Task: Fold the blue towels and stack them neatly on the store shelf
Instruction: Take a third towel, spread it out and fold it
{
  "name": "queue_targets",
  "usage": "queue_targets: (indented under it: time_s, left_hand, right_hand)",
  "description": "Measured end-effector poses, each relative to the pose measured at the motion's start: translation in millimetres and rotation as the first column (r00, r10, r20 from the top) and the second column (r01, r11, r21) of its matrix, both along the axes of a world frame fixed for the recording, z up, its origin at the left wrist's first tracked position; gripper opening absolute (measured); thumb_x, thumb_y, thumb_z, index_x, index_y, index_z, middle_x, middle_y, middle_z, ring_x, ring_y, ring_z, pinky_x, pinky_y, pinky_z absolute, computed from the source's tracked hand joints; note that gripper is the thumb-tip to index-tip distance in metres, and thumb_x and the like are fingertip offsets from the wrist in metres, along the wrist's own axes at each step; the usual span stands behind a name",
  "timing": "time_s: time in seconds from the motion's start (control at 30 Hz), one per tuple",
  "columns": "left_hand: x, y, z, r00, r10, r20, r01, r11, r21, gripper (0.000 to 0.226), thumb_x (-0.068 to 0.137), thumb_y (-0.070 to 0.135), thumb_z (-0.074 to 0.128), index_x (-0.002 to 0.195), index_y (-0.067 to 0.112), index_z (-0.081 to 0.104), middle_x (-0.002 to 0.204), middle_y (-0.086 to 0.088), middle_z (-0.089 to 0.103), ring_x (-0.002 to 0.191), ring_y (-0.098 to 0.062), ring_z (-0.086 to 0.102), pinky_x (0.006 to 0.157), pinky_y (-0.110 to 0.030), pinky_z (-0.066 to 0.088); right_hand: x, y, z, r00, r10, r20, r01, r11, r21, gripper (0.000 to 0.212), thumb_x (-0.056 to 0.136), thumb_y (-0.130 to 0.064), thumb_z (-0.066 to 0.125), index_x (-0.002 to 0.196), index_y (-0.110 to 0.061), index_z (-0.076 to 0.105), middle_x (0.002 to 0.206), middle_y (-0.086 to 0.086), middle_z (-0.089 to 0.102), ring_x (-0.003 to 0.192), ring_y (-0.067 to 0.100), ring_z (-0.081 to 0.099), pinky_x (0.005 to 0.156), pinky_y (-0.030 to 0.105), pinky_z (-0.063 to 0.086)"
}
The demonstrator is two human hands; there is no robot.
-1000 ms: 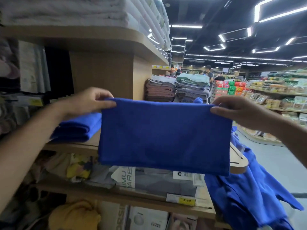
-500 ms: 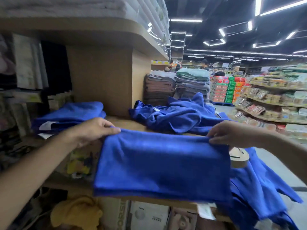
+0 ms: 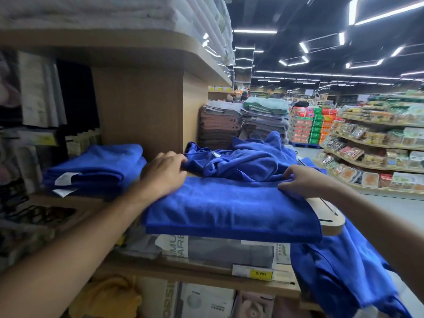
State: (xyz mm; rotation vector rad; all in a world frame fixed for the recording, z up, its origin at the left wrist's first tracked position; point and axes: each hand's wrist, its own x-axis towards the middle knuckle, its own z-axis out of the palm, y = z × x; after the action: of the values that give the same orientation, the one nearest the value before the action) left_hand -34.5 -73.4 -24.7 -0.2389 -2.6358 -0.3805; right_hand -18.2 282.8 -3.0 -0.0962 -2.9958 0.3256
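Pinching 2 far corners, my left hand (image 3: pixel 164 173) and right hand (image 3: pixel 298 180) hold the folded blue towel (image 3: pixel 229 210); it lies on the shelf (image 3: pixel 331 224).

- Left hand (image 3: pixel 164 175) and left forearm (image 3: pixel 80 244): bare right to the frame's lower left edge.
- Right hand (image 3: pixel 300 180) and right forearm (image 3: pixel 378 226): bare to the lower right edge.

wooden shelf (image 3: pixel 330 218): folded towel (image 3: pixel 229 210) flat under left hand (image 3: pixel 164 174) and right hand (image 3: pixel 298 180). folded stack (image 3: pixel 96 171) left of left hand. crumpled heap (image 3: pixel 247 160) just beyond both, possibly several towels.
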Motion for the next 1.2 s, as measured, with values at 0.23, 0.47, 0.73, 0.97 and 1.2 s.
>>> queue_targets:
  time_s: [0.23, 0.47, 0.73, 0.97, 1.2]
  left_hand:
    - [41.2, 77.5, -23.6, 0.931, -0.291, 0.221, 0.325, 0.935, -0.141, 0.058, 0.102, 0.056, 0.030, 0.152, 0.029, 0.038, 0.160, 0.010, 0.035, 0.148, -0.012, 0.030, 0.121, -0.041, 0.025]
    - [40.7, 95.7, -28.6, 0.901, -0.253, 0.351, 0.339, 0.918, -0.207, 0.065, 0.102, 0.056, 0.016, 0.161, 0.030, 0.012, 0.168, 0.014, 0.008, 0.154, -0.006, 0.004, 0.126, -0.041, 0.003]
    - [44.6, 129.0, -18.5, 0.856, -0.331, 0.398, 0.413, 0.900, -0.140, 0.066, 0.102, 0.057, 0.018, 0.161, 0.029, 0.010, 0.169, 0.012, 0.008, 0.154, -0.007, 0.006, 0.125, -0.042, 0.003]
    - [55.3, 160.7, -25.9, 0.886, -0.361, 0.292, 0.429, 0.877, -0.216, 0.067, 0.102, 0.057, 0.019, 0.161, 0.025, 0.016, 0.169, 0.007, 0.012, 0.154, -0.011, 0.010, 0.125, -0.048, 0.008]
    - [53.1, 101.8, -6.5, 0.908, -0.403, 0.112, 0.394, 0.914, 0.097, 0.042, 0.093, 0.054, 0.039, 0.117, 0.034, 0.066, 0.121, 0.013, 0.069, 0.113, -0.013, 0.063, 0.095, -0.039, 0.052]
  right_hand:
    - [29.4, 5.2, -18.2, 0.998, -0.048, -0.046, 0.022, 0.890, -0.455, 0.073, 0.087, -0.030, 0.073, 0.150, -0.024, 0.036, 0.116, 0.007, 0.067, 0.106, 0.025, 0.065, 0.085, 0.036, 0.051]
    - [82.5, 9.9, -9.1, 0.975, 0.070, 0.209, 0.163, 0.413, -0.896, 0.012, 0.094, -0.019, 0.070, 0.099, -0.016, 0.059, 0.065, 0.006, 0.058, 0.044, 0.016, 0.057, 0.040, 0.027, 0.046]
    - [77.1, 36.1, 41.5, 0.981, -0.168, -0.097, 0.004, 0.519, -0.855, 0.064, 0.092, -0.005, 0.069, 0.150, -0.018, 0.044, 0.125, 0.016, 0.061, 0.095, 0.027, 0.068, 0.074, 0.036, 0.056]
    - [80.2, 27.7, 78.9, 0.981, -0.082, -0.175, -0.086, 0.628, -0.774, 0.048, 0.087, -0.016, 0.074, 0.131, -0.029, 0.059, 0.108, 0.002, 0.068, 0.087, 0.017, 0.069, 0.057, 0.022, 0.052]
    - [46.0, -67.5, 110.2, 0.956, 0.212, -0.204, -0.293, 0.643, -0.707, 0.010, 0.088, -0.007, 0.070, 0.094, -0.013, 0.076, 0.077, 0.005, 0.066, 0.063, 0.015, 0.060, 0.061, 0.023, 0.048]
